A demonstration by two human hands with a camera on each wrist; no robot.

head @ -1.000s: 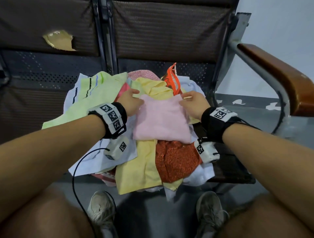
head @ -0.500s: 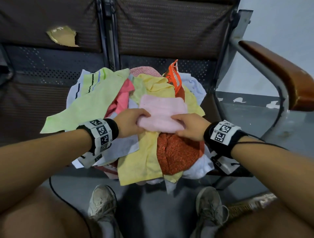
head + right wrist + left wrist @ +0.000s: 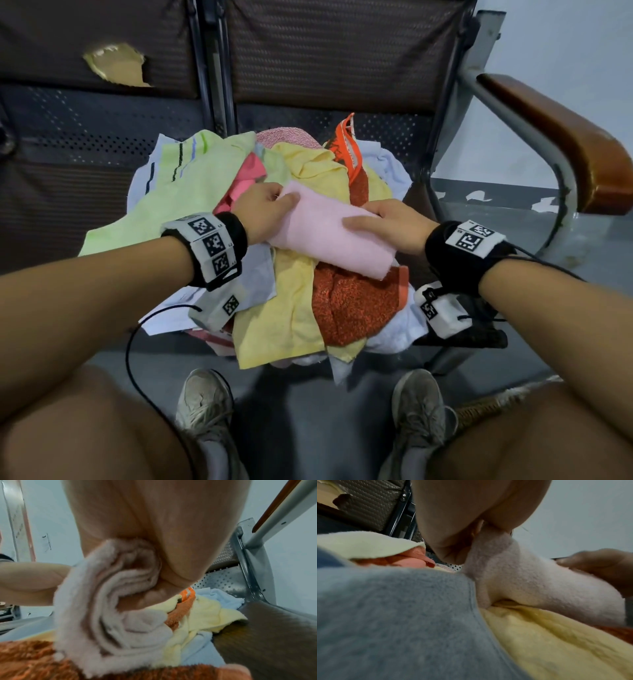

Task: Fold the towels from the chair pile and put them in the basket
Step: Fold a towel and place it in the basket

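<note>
Head view shows the left hand [image 3: 263, 212] curled round one end of the pink towel [image 3: 329, 229], thumb on top and fingers tucked under. The right hand [image 3: 390, 226] grips the other end the same way, thumb laid along the upper face. In the right wrist view the towel's end shows several stacked layers wrapped inside the palm, so both hands are closed on it, not just resting.

The pink towel is already a narrow folded bundle, lying across the top of the pile [image 3: 274, 308] on the chair seat [image 3: 394, 137]. Whether it is lifted clear or only touching, I cannot tell. Under it lie a yellow towel [image 3: 274, 325], an orange-red towel [image 3: 352, 301], a grey-blue towel [image 3: 393, 615] and a pale green striped one [image 3: 171, 192]; these look unfolded and untouched.

My reading is that the folding of this towel is at or near its last fold, with most of the pile left to do. The basket is not clearly in any view; a woven edge [image 3: 496, 401] shows low by the right knee, but I cannot say it is the basket. The next move calls for keeping the layers pinched together so they do not spring open, lifting the bundle free without dragging the yellow towel along, and carrying it to wherever the basket stands.
</note>
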